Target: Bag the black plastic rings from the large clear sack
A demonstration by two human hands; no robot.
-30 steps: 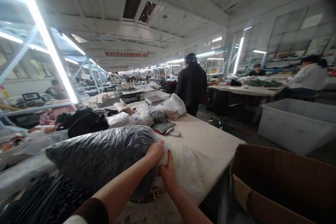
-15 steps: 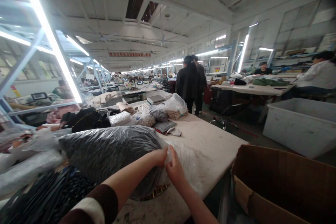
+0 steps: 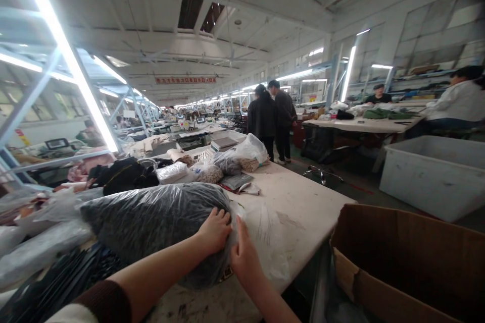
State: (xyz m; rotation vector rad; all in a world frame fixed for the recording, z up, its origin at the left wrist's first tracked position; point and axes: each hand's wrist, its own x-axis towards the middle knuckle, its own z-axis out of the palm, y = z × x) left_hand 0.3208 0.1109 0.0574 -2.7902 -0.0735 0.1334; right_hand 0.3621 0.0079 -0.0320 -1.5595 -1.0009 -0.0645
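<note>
The big clear bag (image 3: pixel 151 222), full of dark stuff, lay on its side on the white worktop (image 3: pixel 303 202), near the front edge. Left hand (image 3: pixel 214 232) lay flat on the bag's right end, fingers (image 3: pixel 223 216) spread a bit & pressed on the plastic, not closed round it. Right hand (image 3: pixel 244 257) was just beside the left, thumb up, touching the loose clear end of the bag; can't tell if its fingers pinched the plastic or only pushed on it. Both arms came in from the bottom of the view, left w/ a dark sleeve (image 3: pixel 102 303).

A brown cardboard box (image 3: pixel 401 257) stood open at the right, next to the worktop. A grey tub (image 3: pixel 432 176) sat on the floor behind it. Small bags (image 3: pixel 227 164) lay further back on the worktop, w/ black clothes (image 3: pixel 121 174) to the left. Two people in dark coats (image 3: pixel 271 116) stood in the aisle, well apart from the hands. Another person in white (image 3: pixel 460 103) sat at a far worktop.
</note>
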